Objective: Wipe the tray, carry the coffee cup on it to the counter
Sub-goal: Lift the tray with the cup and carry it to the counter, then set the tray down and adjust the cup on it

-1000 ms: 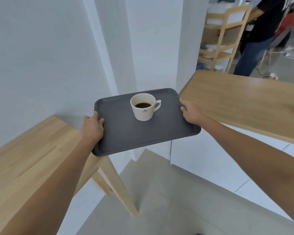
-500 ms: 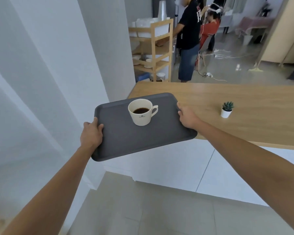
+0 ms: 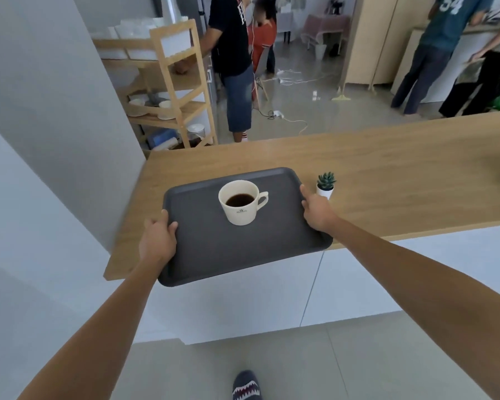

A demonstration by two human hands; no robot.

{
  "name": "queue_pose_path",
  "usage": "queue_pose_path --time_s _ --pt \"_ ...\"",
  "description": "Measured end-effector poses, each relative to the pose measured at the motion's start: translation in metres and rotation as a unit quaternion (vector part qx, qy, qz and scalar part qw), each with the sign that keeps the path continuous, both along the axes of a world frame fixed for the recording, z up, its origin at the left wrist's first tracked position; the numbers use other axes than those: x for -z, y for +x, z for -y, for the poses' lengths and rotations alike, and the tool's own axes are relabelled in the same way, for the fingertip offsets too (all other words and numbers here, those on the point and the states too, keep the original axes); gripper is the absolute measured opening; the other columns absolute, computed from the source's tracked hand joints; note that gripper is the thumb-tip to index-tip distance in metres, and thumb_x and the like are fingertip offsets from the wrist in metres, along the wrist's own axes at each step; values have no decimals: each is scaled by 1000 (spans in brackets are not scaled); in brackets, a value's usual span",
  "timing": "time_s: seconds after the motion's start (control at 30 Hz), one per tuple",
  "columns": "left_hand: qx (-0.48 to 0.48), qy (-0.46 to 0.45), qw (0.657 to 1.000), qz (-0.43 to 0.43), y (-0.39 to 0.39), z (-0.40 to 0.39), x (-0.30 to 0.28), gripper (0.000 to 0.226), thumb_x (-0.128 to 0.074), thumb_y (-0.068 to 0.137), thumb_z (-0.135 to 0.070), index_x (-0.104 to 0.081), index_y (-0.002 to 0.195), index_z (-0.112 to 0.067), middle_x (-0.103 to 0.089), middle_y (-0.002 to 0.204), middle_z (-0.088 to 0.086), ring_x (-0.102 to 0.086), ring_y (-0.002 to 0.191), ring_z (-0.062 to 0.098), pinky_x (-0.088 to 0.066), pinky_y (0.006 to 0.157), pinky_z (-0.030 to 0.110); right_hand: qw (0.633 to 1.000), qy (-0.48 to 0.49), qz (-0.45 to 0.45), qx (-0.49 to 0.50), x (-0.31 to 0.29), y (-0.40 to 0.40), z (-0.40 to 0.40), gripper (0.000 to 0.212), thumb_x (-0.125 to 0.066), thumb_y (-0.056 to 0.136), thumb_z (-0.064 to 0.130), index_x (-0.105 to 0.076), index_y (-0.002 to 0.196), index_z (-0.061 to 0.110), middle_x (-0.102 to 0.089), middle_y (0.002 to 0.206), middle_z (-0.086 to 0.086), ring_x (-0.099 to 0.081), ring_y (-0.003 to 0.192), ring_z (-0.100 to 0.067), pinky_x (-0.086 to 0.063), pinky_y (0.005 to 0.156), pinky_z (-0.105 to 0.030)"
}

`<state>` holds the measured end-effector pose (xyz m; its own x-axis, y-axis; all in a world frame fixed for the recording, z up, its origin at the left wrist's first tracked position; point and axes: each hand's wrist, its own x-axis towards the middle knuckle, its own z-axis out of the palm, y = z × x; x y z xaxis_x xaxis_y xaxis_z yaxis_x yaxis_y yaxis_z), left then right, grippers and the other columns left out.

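A dark grey tray (image 3: pixel 208 249) is held out in front of me, its far part over the wooden counter (image 3: pixel 387 174) and its near edge past the counter's front. A cream coffee cup (image 3: pixel 240 207) with dark coffee stands upright on the tray's far half, handle to the right. My left hand (image 3: pixel 158 239) grips the tray's left rim, thumb on top. My right hand (image 3: pixel 315 210) grips the right rim. Whether the tray touches the counter I cannot tell.
A small potted succulent (image 3: pixel 326 185) stands on the counter just right of my right hand. A wall corner (image 3: pixel 70 140) rises at left. Behind the counter are a wooden shelf rack (image 3: pixel 171 90) and several people (image 3: pixel 234 67). My slipper (image 3: pixel 247 385) shows on the tiled floor.
I have turned right and come closer to the counter. The tray with the cup now hangs over the counter's left end, nearer the little plant. Both hands keep their grip.
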<state>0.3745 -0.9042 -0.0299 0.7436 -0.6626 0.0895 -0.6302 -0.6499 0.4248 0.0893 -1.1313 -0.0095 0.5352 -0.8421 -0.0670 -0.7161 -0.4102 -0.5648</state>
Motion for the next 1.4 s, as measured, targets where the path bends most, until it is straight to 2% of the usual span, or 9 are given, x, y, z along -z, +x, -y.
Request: queue_pose_path --time_s 0.2,0.33,0.53,0.63,0.7,0.8,1.0,1.13,1.4 --pt "25 8 999 -33 27 59 28 50 -34 103 -33 -29 150 -17 -45 126 20 -56 101 39 -47 84 44 998 19 -27 50 30 22 43 58 -32 100 8 -14 153 17 -59 119 -21 -57 104 -38 -37 77 -30" --pt "28 33 998 -43 46 87 45 52 -31 103 -35 -24 153 -19 -43 128 19 -56 100 38 -47 85 44 996 29 -45 76 53 37 59 61 -35 99 8 -12 154 21 -53 105 -9 -52 89 -30 -40 77 -31" --pt "39 55 997 -38 61 121 67 52 -32 103 -34 -26 153 -18 -44 123 20 -56 97 37 -46 82 43 993 46 -57 90 77 52 85 62 -37 96 2 -17 153 15 -51 131 -24 -53 116 -39 -41 96 -39" --pt "30 68 996 -42 64 131 79 52 -32 103 -35 -27 152 -18 -44 123 20 -56 96 38 -48 81 44 991 65 -73 88 86 58 93 61 -33 99 5 -9 154 17 -50 103 -13 -49 81 -25 -37 75 -27" --pt "22 72 996 -43 66 136 86 52 -33 103 -35 -28 152 -19 -45 122 20 -56 96 39 -48 80 45 990 52 -109 72 91 61 98 62 -33 99 5 -6 154 17 -54 103 -11 -44 66 -19 -32 60 -23" --pt "9 86 995 -43 65 143 93 51 -32 103 -35 -28 152 -20 -46 124 20 -56 101 40 -48 82 46 992 40 -108 54 98 64 110 61 -34 99 5 -9 154 15 -47 130 -25 -55 88 -33 -37 74 -30" --pt "-1 97 994 -41 63 147 101 51 -31 103 -35 -27 152 -20 -46 126 18 -56 101 40 -49 83 48 996 39 -71 48 116 65 121 66 -38 95 1 -11 153 14 -38 133 -20 -54 108 -32 -40 96 -35" --pt "6 111 993 -40 67 148 101 52 -29 103 -36 -26 152 -20 -45 129 18 -57 102 40 -49 80 47 995 26 -84 53 123 66 119 70 -39 93 1 -8 154 16 -39 129 -17 -54 100 -34 -47 92 -44" --pt "29 120 992 -20 73 146 104 52 -29 103 -38 -26 152 -20 -46 129 16 -58 100 38 -49 75 45 980 -43 -185 50 124 66 108 69 -37 93 3 -5 153 12 -36 128 -18 -52 102 -35 -42 73 -36"
